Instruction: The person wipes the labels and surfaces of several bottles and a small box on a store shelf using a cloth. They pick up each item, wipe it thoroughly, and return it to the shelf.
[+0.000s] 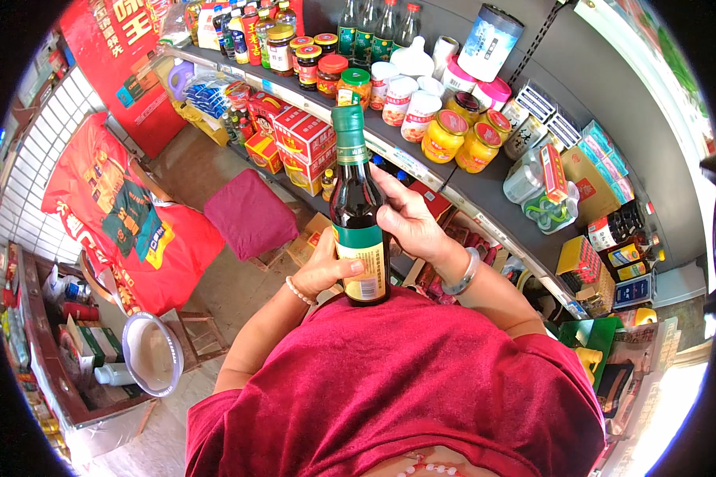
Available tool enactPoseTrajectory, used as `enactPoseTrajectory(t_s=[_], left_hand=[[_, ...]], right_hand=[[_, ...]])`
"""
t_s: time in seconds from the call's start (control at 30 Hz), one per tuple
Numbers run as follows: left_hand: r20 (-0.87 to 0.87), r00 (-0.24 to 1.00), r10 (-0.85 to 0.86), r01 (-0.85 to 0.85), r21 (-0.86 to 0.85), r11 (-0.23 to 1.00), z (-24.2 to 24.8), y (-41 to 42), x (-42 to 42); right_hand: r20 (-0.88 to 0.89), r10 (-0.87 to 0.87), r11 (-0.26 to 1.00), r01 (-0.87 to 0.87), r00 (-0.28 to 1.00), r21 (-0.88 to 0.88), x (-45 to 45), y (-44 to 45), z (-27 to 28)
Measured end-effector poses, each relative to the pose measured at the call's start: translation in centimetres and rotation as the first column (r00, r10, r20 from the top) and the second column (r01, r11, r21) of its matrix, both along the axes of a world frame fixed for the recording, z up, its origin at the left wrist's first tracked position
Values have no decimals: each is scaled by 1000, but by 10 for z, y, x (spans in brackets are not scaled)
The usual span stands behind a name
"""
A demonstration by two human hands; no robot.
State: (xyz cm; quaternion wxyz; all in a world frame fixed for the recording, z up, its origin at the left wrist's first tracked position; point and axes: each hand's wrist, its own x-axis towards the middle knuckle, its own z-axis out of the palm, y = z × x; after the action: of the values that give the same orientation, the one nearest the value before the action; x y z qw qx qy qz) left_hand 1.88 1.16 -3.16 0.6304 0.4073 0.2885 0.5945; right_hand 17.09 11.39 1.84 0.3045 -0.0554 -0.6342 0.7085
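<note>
A dark glass bottle (359,203) with a green sealed cap and a green and cream label stands nearly upright in front of my chest. My left hand (328,266) grips its lower part, thumb across the label. Higher up, my right hand (409,213) rests against the bottle's right side, with the thumb and fingers at its shoulder. The fingers behind the glass are partly hidden. Just beyond the bottle's cap, a green-lidded jar (354,87) sits on the shelf.
A long grey shelf (483,203) curves across, bearing yellow fruit jars (444,137), white cans (420,113) and green-labelled bottles (364,36). Red cartons (304,140) are on a lower level. To the left are a maroon-covered stool (250,213), a red-draped chair (137,226) and a plastic bucket (153,355).
</note>
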Motion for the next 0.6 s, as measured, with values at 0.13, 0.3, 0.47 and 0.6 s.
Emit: enactPoseTrajectory(t_s=[0.13, 0.3, 0.47, 0.6], left_hand=[[-15, 999, 29, -29, 5, 1000, -3, 0, 0], [-55, 994, 94, -93, 14, 996, -2, 3, 0], [-245, 943, 225, -243, -45, 969, 7, 9, 5], [-397, 886, 239, -241, 45, 969, 16, 12, 10]], right_hand=[[49, -1, 1000, 0, 999, 17, 1, 4, -3], [-1, -73, 988, 73, 997, -135, -9, 2, 1], [225, -91, 992, 108, 970, -62, -7, -13, 7], [196, -116, 967, 156, 974, -200, -6, -13, 10]])
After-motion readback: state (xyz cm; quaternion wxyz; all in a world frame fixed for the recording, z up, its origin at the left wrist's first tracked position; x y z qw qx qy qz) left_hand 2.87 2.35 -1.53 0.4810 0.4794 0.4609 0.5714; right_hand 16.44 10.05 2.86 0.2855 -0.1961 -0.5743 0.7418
